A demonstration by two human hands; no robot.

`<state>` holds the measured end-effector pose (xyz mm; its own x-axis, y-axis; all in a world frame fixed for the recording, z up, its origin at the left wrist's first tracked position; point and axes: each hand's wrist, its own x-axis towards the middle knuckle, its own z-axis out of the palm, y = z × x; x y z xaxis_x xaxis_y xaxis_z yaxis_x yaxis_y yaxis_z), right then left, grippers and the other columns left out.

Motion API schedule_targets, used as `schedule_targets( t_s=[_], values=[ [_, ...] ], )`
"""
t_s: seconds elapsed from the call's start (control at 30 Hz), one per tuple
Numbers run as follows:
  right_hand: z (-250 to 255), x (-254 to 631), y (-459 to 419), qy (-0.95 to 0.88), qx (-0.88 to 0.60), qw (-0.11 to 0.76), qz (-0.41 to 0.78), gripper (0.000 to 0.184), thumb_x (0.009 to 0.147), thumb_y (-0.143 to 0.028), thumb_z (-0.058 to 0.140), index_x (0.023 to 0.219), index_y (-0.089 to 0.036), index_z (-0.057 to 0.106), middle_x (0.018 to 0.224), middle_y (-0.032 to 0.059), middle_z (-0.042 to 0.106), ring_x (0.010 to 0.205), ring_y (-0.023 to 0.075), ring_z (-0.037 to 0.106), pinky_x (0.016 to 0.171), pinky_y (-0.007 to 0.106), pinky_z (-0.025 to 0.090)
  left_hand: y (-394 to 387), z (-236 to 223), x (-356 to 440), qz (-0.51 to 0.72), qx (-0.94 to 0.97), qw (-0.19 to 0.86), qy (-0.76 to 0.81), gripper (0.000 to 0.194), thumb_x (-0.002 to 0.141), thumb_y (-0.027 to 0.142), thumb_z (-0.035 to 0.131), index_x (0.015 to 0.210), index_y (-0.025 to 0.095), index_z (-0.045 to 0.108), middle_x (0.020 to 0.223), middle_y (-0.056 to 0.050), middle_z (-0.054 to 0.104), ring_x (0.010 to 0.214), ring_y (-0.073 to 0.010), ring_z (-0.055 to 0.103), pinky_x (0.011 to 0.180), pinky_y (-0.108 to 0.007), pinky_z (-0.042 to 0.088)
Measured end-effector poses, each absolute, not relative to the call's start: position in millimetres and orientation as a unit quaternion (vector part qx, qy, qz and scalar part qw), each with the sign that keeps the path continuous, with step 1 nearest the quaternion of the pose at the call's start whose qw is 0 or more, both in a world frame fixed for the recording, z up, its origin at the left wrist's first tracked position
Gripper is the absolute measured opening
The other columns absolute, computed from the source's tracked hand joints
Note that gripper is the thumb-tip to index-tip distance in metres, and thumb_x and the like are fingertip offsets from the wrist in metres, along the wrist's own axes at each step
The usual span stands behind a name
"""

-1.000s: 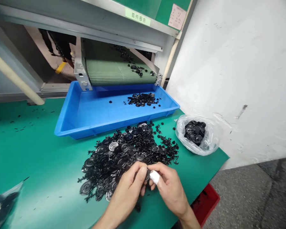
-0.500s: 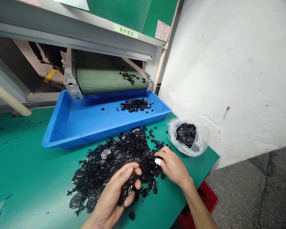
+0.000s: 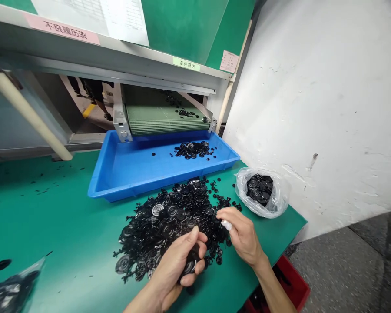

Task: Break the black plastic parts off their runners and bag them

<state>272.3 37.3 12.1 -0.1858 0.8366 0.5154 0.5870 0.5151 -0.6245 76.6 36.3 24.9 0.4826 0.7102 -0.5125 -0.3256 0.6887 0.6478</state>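
Observation:
A pile of black round plastic discs [image 3: 169, 217], mixed with small branched pieces, lies on the green table in front of me. My left hand [image 3: 185, 261] is curled around several black discs [image 3: 189, 266] at the near side of the pile. Beside the pile's right edge, my right hand [image 3: 241, 230] has its fingers bent together, with white tape [image 3: 226, 224] around one finger. Whatever its fingertips hold, if anything, is hidden. A clear plastic bag [image 3: 282, 198] stands open to the right of this hand, with black discs inside.
Behind the pile sits a blue tray [image 3: 127, 169] with more black pieces, below a green conveyor belt [image 3: 156, 119] carrying some. A red crate [image 3: 293, 282] is under the table's right edge. Another filled bag [image 3: 16, 287] lies at left. A person's legs [image 3: 97, 93] show through the opening.
The view has swung left, so the scene sits farther right. My left hand still grips the discs; my right hand remains by the pile's right edge.

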Motion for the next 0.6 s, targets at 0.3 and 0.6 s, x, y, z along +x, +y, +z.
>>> schedule_targets(
  t_s=[0.3, 0.6],
  values=[
    [11.6, 246.0, 14.1, -0.715, -0.47, 0.447, 0.261, 0.032, 0.09, -0.01, 0.043, 0.105, -0.023, 0.068, 0.094, 0.0044, 0.066, 0.082, 0.0158, 0.063, 0.07, 0.026, 0.052, 32.1, 23.1, 79.2, 0.354, 0.293, 0.784, 0.417, 0.028, 0.075, 0.04, 0.07, 0.079, 0.019, 0.052, 0.065, 0.004, 0.054, 0.044, -0.0041, 0.044, 0.032, -0.011, 0.015],
    [0.0, 239.3, 17.3, -0.734, -0.491, 0.459, 0.099, 0.034, 0.089, -0.002, 0.034, 0.085, -0.02, 0.063, 0.098, 0.0083, 0.063, 0.093, 0.0183, 0.061, 0.078, 0.031, 0.053, 31.9, 15.5, 80.3, 0.378, 0.384, 0.71, 0.452, 0.031, 0.083, 0.05, 0.058, 0.08, 0.02, 0.052, 0.052, 0.006, 0.052, 0.038, -0.0046, 0.031, 0.035, -0.014, 0.017]
  ],
)
